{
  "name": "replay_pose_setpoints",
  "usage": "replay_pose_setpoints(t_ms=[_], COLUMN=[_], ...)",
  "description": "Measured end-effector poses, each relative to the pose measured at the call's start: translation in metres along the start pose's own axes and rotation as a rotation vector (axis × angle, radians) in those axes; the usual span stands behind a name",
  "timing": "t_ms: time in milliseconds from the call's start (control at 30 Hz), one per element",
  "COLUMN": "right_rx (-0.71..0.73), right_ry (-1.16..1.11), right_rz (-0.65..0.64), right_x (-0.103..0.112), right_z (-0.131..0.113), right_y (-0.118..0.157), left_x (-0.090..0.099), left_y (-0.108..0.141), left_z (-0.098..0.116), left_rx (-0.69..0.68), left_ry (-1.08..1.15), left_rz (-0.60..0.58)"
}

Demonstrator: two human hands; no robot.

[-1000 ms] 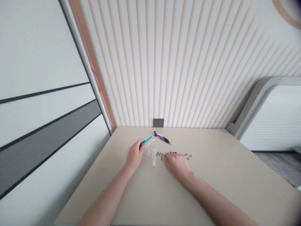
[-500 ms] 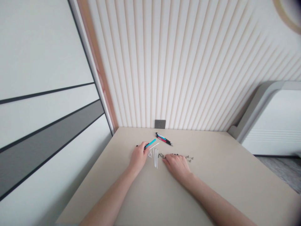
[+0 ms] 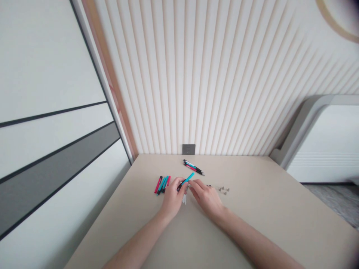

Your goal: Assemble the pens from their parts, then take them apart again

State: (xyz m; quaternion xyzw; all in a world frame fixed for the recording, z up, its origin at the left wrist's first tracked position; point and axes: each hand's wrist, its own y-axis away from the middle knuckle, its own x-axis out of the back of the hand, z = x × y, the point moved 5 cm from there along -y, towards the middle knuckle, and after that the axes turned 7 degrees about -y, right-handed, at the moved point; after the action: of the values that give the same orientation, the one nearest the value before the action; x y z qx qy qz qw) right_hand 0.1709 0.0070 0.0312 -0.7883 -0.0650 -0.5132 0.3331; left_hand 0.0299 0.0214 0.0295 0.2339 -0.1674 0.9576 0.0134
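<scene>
While the left hand point(image 3: 172, 200) closes around a slim cyan-and-black pen barrel point(image 3: 188, 178), the barrel's cyan end tilts up and away toward the wall. The right hand point(image 3: 206, 198) reaches in from the other side, so the two hands are together, with their fingers meeting just below the barrel. Whether the right hand is gripping the barrel or some small part there, the view does not show.

Just beside the left hand lies a small group of loose plastic pen barrels point(image 3: 162, 184) in red and cyan, slanted side by side. Farther out, toward the wall, lie a few assembled black click pens point(image 3: 193, 167) with red and cyan bands, stacked close together. Thin white plastic refills point(image 3: 184, 200) show beneath the hands, mostly hidden. To the right of the right hand sit a few small black pen parts point(image 3: 209, 185), then a little cluster of small grey metal pen tips point(image 3: 223, 190).

All of this rests on a beige desk point(image 3: 252, 224). Behind its far edge, a dark grey socket plate point(image 3: 189, 149) is set low on a cream ribbed wall panel point(image 3: 213, 82). A white wardrobe door point(image 3: 50, 149) with a grey stripe runs along the left, and a white panelled unit point(image 3: 322, 145) with a grey frame stands to the right.
</scene>
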Motion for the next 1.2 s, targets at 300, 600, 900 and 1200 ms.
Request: replay_pose_setpoints(t_ms=[300, 600, 900, 1200], right_rx=[0.179, 0.230, 0.151, -0.140], right_ry=[0.175, 0.202, 0.219, -0.223], right_rz=[-0.106, -0.312, -0.358, -0.117], right_x=[-0.005, -0.026, -0.026, -0.001], right_z=[-0.017, -0.014, -0.017, -0.007], right_y=[-0.029, -0.025, -0.018, -0.001], left_x=[0.014, 0.041, 0.035, 0.033], left_y=[-0.006, -0.012, -0.013, -0.013], left_z=[-0.013, -0.018, -0.023, -0.015], left_rx=[0.018, 0.032, 0.025, -0.097], left_ry=[-0.086, -0.516, -0.640, -0.535], left_rz=[0.036, 0.141, 0.084, 0.061])
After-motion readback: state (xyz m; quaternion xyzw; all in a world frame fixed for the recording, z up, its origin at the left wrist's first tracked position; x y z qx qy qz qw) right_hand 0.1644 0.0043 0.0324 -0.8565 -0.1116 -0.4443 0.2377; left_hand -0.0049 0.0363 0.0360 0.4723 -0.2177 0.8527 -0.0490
